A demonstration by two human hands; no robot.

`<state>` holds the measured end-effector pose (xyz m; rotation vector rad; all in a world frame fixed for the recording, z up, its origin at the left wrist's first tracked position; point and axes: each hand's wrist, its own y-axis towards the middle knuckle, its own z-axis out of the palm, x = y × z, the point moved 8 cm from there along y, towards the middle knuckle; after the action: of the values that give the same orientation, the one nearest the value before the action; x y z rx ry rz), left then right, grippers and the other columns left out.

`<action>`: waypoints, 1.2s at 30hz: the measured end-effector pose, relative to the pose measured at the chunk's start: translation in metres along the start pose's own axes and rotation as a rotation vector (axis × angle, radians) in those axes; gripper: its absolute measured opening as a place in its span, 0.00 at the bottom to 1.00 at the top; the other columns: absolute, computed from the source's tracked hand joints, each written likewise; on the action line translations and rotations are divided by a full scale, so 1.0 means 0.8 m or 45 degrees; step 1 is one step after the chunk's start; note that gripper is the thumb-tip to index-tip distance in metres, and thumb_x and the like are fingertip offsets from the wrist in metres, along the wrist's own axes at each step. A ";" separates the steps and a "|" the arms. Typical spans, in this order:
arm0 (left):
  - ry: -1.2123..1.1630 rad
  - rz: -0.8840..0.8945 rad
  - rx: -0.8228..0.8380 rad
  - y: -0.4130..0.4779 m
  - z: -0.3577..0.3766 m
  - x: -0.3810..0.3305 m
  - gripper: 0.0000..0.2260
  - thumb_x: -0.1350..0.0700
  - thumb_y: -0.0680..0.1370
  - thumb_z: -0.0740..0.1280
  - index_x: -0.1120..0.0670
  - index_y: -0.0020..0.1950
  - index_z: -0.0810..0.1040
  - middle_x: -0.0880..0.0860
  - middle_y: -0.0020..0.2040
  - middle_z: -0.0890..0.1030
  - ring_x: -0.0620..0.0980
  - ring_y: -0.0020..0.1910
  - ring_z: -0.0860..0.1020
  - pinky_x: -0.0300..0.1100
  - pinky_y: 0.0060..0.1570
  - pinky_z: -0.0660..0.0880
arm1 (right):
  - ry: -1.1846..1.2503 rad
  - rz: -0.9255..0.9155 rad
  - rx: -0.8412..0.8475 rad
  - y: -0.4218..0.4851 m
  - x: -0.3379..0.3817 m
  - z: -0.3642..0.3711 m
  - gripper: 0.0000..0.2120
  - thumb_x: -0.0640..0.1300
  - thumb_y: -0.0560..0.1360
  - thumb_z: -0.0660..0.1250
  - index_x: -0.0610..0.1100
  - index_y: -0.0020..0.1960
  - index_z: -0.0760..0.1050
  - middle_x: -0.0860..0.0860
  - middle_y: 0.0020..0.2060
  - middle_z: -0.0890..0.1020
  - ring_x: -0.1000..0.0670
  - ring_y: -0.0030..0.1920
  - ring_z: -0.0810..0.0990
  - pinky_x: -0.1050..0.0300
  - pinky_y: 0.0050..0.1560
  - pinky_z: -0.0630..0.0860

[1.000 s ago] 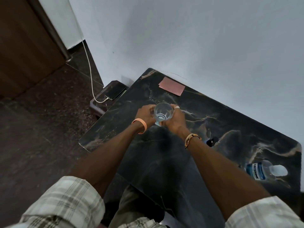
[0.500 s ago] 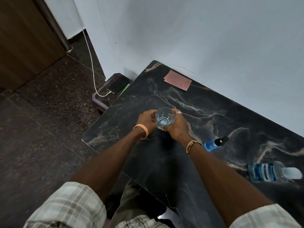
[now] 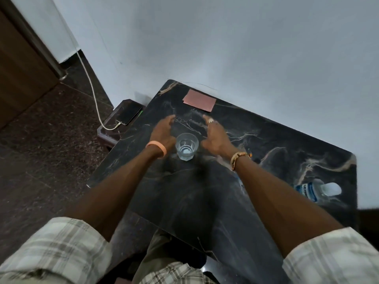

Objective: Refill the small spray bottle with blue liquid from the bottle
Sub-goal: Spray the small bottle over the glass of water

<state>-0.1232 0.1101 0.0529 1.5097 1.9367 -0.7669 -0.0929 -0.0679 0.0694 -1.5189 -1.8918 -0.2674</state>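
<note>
While a brown door (image 3: 20,68) is filling the far left, a white cable (image 3: 90,87) is running down the wall to a phone (image 3: 129,113) that is lying on a low stool (image 3: 106,132) beside the table (image 3: 266,144). The left hand (image 3: 164,132), with an orange band (image 3: 156,147) at the wrist, is hovering over the dark marbled top just left of the glass (image 3: 187,146). Its fingers are reaching forward, loosely apart and gripping nothing, though motion blur is softening their tips. The glass is standing upright between the two hands with a little clear liquid in its bottom. Whether either palm is brushing its wall cannot be told.

The right hand (image 3: 215,138), wearing a ring (image 3: 210,120) and a beaded bracelet (image 3: 238,158), is mirroring the left. Its fingers are stretched forward and spread, closing on nothing. Beyond the fingertips a pink card (image 3: 200,100) is lying flat near the table's far edge.

The bottle (image 3: 311,190) is lying on its side near the table's right edge, well apart from the glass and both hands. Its long axis is running roughly left to right across the view, with the blue label toward the left and the pale end pointing right.
</note>
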 end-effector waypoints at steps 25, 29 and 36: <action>-0.052 0.106 0.575 -0.100 0.268 -0.120 0.29 0.72 0.70 0.64 0.58 0.71 0.68 0.58 0.68 0.74 0.55 0.66 0.74 0.51 0.66 0.71 | 0.203 0.372 -0.266 -0.155 -0.247 -0.073 0.29 0.33 0.72 0.69 0.44 0.72 0.70 0.45 0.63 0.78 0.47 0.63 0.77 0.59 0.59 0.74; -0.046 0.124 0.512 -0.106 0.274 -0.122 0.28 0.69 0.70 0.65 0.56 0.69 0.70 0.56 0.65 0.77 0.55 0.64 0.75 0.51 0.65 0.71 | 0.233 0.339 -0.332 -0.156 -0.249 -0.056 0.31 0.35 0.68 0.74 0.43 0.70 0.72 0.50 0.56 0.82 0.50 0.57 0.79 0.65 0.50 0.73; -0.127 0.121 0.476 -0.109 0.276 -0.127 0.18 0.67 0.71 0.66 0.52 0.58 0.77 0.52 0.53 0.82 0.53 0.53 0.79 0.45 0.57 0.75 | 0.350 0.262 -0.340 -0.148 -0.252 -0.037 0.21 0.39 0.68 0.76 0.48 0.60 0.79 0.51 0.52 0.85 0.50 0.52 0.83 0.46 0.55 0.80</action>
<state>-0.1687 -0.1349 -0.0145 1.7265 1.7001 -1.1869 -0.1747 -0.2766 -0.0038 -1.7373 -1.5175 -0.6206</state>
